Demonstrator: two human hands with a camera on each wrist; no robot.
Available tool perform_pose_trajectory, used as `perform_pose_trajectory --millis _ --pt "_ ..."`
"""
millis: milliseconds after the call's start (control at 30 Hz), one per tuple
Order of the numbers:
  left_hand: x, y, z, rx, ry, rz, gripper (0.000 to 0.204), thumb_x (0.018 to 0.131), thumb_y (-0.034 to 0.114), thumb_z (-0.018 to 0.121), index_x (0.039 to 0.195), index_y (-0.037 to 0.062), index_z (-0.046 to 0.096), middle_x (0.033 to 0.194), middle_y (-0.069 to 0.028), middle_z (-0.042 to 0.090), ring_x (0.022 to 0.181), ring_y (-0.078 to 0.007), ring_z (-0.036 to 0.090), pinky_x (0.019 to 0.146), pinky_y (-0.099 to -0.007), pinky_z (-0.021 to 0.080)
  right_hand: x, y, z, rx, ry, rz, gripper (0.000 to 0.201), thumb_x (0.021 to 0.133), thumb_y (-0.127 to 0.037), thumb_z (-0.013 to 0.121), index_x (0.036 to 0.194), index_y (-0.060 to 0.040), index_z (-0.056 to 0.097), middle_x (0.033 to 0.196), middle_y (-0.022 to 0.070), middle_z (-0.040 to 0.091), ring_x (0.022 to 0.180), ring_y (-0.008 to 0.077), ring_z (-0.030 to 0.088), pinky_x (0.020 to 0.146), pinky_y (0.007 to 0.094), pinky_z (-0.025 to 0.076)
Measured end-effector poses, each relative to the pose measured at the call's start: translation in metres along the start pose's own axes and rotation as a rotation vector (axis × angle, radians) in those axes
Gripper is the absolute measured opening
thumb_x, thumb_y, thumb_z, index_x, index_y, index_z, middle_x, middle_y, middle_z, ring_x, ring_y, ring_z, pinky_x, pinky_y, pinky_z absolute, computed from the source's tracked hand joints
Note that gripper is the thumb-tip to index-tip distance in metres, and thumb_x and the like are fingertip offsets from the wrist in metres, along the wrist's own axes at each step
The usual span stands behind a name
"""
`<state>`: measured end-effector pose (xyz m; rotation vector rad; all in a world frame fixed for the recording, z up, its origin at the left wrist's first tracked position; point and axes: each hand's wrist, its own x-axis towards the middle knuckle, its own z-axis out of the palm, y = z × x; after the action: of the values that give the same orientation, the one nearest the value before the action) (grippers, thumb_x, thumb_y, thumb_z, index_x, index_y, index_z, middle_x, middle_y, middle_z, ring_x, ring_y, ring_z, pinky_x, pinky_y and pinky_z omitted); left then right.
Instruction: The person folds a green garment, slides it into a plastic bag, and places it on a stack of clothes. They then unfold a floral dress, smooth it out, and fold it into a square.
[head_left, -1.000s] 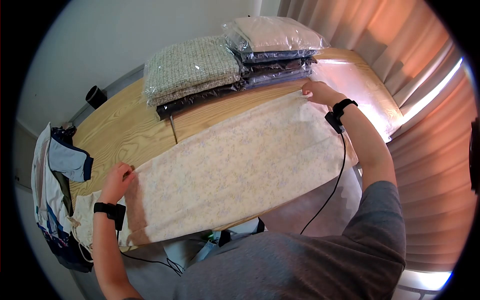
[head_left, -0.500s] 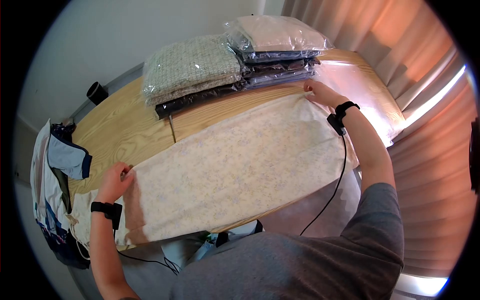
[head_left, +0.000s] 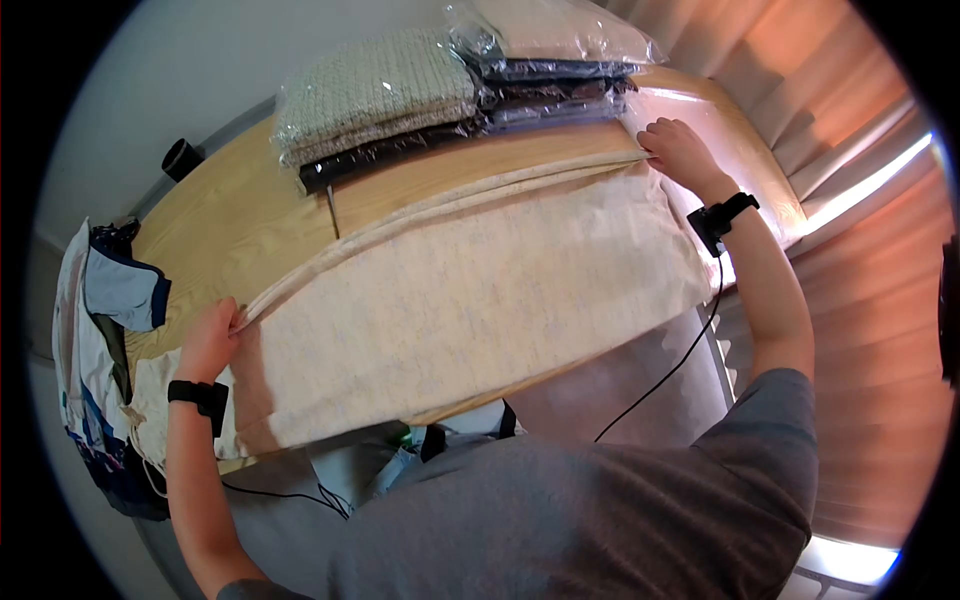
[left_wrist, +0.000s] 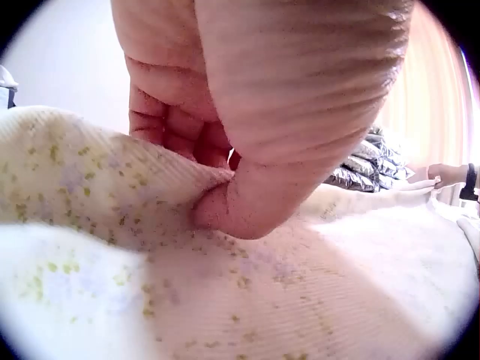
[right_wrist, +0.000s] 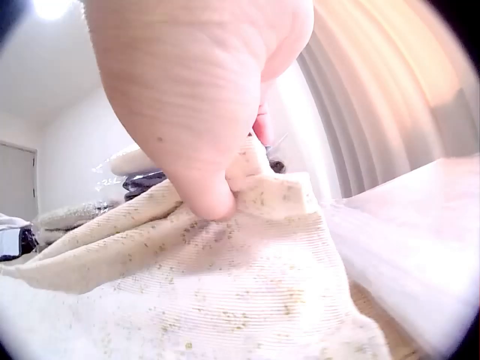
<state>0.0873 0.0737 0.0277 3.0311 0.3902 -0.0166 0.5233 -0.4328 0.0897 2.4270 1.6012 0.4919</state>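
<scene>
Wood-grain table (head_left: 250, 225) under a pale wall, orange curtains (head_left: 850, 90) at right. Bagged folded textiles (head_left: 380, 95) stacked at the far edge; clothes (head_left: 100, 330) heaped at left. Floral cloth (head_left: 480, 300) lies across the table, long axis left to right, far edge lifted. Left hand (head_left: 210, 340) pinches its left corner; right hand (head_left: 682, 152) pinches the right corner.

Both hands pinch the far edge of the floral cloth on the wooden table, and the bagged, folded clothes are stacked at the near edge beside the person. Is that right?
Not quite. The bagged clothes are stacked at the table's far edge, beyond the floral cloth, as the head view shows. The left hand and right hand do pinch its far edge.
</scene>
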Motion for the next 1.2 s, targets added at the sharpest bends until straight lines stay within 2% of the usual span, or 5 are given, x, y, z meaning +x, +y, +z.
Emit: perform_pose_trajectory --millis 333,700,767,1033,1200 --pt "-0.028 0.009 0.004 0.158 0.053 0.1 0.008 0.074 0.0 0.052 0.081 0.0028 0.049 0.073 -0.0177 0.056 0.072 -0.0393 0.054 0.06 -0.0474 0.041 -0.074 -0.036 0.028 0.033 -0.308 -0.009 0.011 0.07 -0.007 0.06 0.079 -0.0108 0.054 0.08 0.0068 0.056 0.084 0.027 0.056 0.072 0.0381 0.044" --pt "-0.024 -0.038 0.017 0.458 -0.073 -0.117 0.011 0.076 0.012 0.059 0.084 0.0058 0.054 0.074 -0.014 0.062 0.073 -0.0335 0.061 0.059 -0.0436 0.047 -0.073 -0.036 0.028 0.074 -0.241 0.035 0.01 0.069 -0.005 0.06 0.076 -0.0087 0.053 0.081 0.0078 0.056 0.085 0.0276 0.055 0.076 0.0382 0.043" --pt "-0.025 -0.041 0.02 0.47 -0.064 -0.163 0.01 0.077 0.013 0.059 0.083 0.0061 0.055 0.074 -0.0141 0.062 0.073 -0.0336 0.062 0.059 -0.0439 0.048 -0.072 -0.046 0.028 0.035 -0.426 0.045 0.01 0.069 -0.006 0.06 0.076 -0.0093 0.054 0.081 0.0078 0.057 0.086 0.0269 0.055 0.077 0.038 0.043" --pt "-0.023 -0.076 0.027 0.525 -0.01 -0.388 0.011 0.08 0.017 0.057 0.083 0.0069 0.056 0.077 -0.0142 0.064 0.074 -0.034 0.063 0.06 -0.045 0.049 -0.029 -0.045 0.052 0.044 -0.194 -0.03 0.011 0.067 -0.006 0.062 0.074 -0.0107 0.056 0.081 0.0069 0.059 0.085 0.0275 0.057 0.073 0.0372 0.045" --pt "-0.02 -0.089 0.029 0.564 -0.031 -0.399 0.015 0.081 0.021 0.055 0.084 0.0075 0.061 0.082 -0.0134 0.065 0.079 -0.0318 0.064 0.064 -0.044 0.05 0.002 -0.028 0.043 -0.23 0.009 0.141 0.003 0.072 -0.013 0.053 0.071 -0.0133 0.055 0.076 0.0051 0.056 0.077 0.0233 0.057 0.066 0.0365 0.042"
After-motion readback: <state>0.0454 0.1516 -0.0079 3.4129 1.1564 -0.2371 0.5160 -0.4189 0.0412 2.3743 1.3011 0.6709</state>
